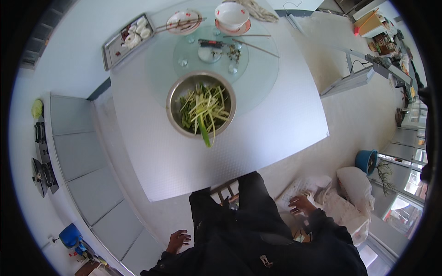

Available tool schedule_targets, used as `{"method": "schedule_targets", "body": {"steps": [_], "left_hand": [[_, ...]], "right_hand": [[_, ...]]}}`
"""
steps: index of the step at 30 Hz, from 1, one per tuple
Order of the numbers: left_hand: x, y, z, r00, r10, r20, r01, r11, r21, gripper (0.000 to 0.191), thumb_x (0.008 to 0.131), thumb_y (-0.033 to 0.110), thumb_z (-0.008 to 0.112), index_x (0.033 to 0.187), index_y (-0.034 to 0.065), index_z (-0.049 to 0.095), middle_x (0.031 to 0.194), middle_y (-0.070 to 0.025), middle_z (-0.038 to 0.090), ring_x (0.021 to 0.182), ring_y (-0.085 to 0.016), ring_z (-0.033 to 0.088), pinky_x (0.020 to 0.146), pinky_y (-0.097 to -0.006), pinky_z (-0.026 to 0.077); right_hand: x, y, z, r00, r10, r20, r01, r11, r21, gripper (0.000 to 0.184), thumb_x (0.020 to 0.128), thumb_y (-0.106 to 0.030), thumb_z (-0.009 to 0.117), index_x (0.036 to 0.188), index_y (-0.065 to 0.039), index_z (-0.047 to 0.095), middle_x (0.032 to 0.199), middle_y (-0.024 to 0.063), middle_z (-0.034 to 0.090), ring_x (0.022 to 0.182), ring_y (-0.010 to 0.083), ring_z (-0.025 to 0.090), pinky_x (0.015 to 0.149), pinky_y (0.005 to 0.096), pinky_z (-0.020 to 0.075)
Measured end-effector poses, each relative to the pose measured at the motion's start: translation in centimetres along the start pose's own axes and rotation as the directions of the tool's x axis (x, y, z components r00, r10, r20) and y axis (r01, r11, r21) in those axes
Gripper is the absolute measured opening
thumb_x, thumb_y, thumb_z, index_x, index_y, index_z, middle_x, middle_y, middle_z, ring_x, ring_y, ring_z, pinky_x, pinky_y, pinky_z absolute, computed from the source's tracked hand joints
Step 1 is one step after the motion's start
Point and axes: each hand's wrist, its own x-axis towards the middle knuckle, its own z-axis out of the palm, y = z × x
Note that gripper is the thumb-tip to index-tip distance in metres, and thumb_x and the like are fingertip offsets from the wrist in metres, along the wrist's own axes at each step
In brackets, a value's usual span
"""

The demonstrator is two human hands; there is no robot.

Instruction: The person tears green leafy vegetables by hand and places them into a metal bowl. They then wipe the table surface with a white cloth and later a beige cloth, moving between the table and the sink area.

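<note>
My left hand (179, 240) hangs low beside my left leg, fingers loosely bent and apart, holding nothing. On the other side, my right hand (301, 204) is held out past my right thigh, with spread fingers and an empty palm. It appears over a white sack (316, 184) on the floor; contact cannot be told. Before me stands a square table (241, 148) with a pale textured top. A stainless steel bowl (175, 91) rests on it, filled with cut green stalks (205, 107), probably scallions or leeks. One green piece overhangs the near rim.
A glass turntable (264, 76) carries patterned bowls (232, 15), chopsticks (255, 47) and scraps (233, 53). A metal tray (108, 57) holds a white tea set. Grey cabinets (89, 153) line the left. A blue bucket (362, 161) and bulky sacks (355, 188) sit at right.
</note>
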Motion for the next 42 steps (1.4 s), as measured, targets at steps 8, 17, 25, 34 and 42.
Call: {"method": "schedule_targets", "body": {"steps": [8, 17, 25, 34, 42], "left_hand": [[2.3, 6.2, 7.2, 0.993, 0.119, -0.029, -0.117, 0.992, 0.052, 0.046, 0.1, 0.018, 0.064, 0.14, -0.0041, 0.06, 0.11, -0.0171, 0.077, 0.098, -0.026, 0.075, 0.081, -0.0409, 0.062], [8.5, 17.1, 6.7, 0.933, 0.352, -0.067, -0.354, 0.935, -0.011, 0.047, 0.098, 0.014, 0.067, 0.141, -0.0045, 0.058, 0.108, -0.0167, 0.077, 0.094, -0.026, 0.076, 0.077, -0.0383, 0.064], [13.8, 32.3, 4.0, 0.792, 0.599, -0.118, -0.61, 0.761, -0.22, 0.05, 0.103, 0.021, 0.064, 0.142, -0.0058, 0.05, 0.113, -0.0256, 0.072, 0.099, -0.036, 0.076, 0.082, -0.0492, 0.067], [16.7, 40.8, 6.4, 0.778, 0.626, -0.052, -0.598, 0.713, -0.366, 0.037, 0.105, 0.025, 0.06, 0.129, -0.0031, 0.058, 0.111, -0.0208, 0.074, 0.093, -0.034, 0.078, 0.08, -0.049, 0.068], [17.1, 40.1, 7.9, 0.741, 0.664, -0.098, -0.629, 0.636, -0.446, 0.033, 0.105, 0.023, 0.059, 0.124, -0.0049, 0.06, 0.108, -0.0227, 0.074, 0.091, -0.035, 0.079, 0.079, -0.0511, 0.069]], "right_hand": [[2.2, -1.8, -9.2, 0.919, -0.394, -0.006, 0.393, 0.917, -0.068, 0.033, 0.096, -0.012, 0.068, 0.125, 0.004, 0.066, 0.102, 0.0168, 0.076, 0.073, 0.0281, 0.076, 0.059, 0.0392, 0.0642], [0.8, -4.4, -12.0, 0.859, -0.505, -0.087, 0.491, 0.86, -0.138, 0.023, 0.092, -0.008, 0.069, 0.112, 0.005, 0.069, 0.094, 0.0168, 0.076, 0.068, 0.027, 0.076, 0.053, 0.0386, 0.0628], [-2.4, -11.2, -10.9, 0.769, -0.478, -0.425, 0.526, 0.851, -0.006, 0.03, 0.096, -0.013, 0.067, 0.119, 0.006, 0.068, 0.093, 0.0169, 0.077, 0.066, 0.0227, 0.074, 0.055, 0.0358, 0.0623], [-4.3, -9.3, -0.5, 0.773, -0.552, -0.312, 0.56, 0.825, -0.071, 0.037, 0.094, -0.016, 0.07, 0.121, 0.009, 0.069, 0.096, 0.0176, 0.078, 0.075, 0.0234, 0.077, 0.061, 0.0352, 0.0636], [-4.3, -4.8, -4.3, 0.782, -0.522, -0.341, 0.551, 0.834, -0.015, 0.037, 0.094, -0.016, 0.069, 0.121, 0.009, 0.069, 0.097, 0.0173, 0.078, 0.074, 0.0228, 0.076, 0.057, 0.0334, 0.0625]]}}
